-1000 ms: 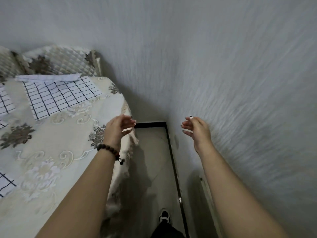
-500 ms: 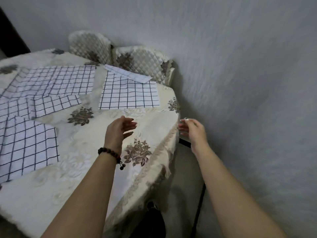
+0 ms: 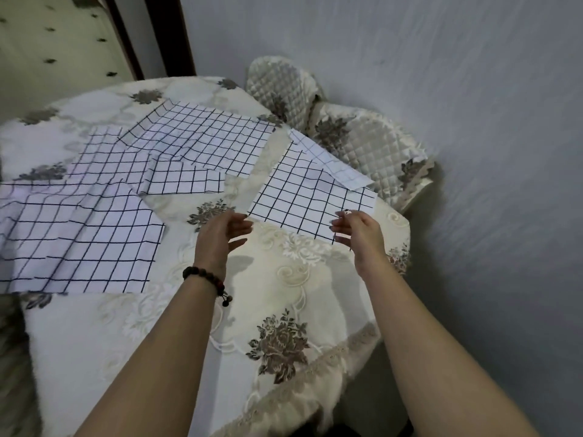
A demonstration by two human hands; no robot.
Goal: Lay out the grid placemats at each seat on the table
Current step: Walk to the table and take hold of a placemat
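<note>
Several white placemats with a black grid lie on the cream floral tablecloth (image 3: 284, 298). The nearest right placemat (image 3: 303, 197) lies flat with its far corner folded over. My left hand (image 3: 220, 234) hovers just off its near left corner, fingers relaxed and empty. My right hand (image 3: 356, 231) hovers over its near right corner, fingers loosely curved, holding nothing. A larger placemat (image 3: 82, 241) lies at the left. Another placemat (image 3: 205, 137) lies further back, overlapping a smaller one (image 3: 183, 181).
Two quilted chair backs (image 3: 353, 143) stand behind the table against the grey wall (image 3: 473, 152). A dark door frame (image 3: 164, 33) is at the back left. The table's edge drops off at the near right.
My view has swung left from the wall and floor onto the table. Both hands have moved forward over the table to the near edge of the right placemat.
</note>
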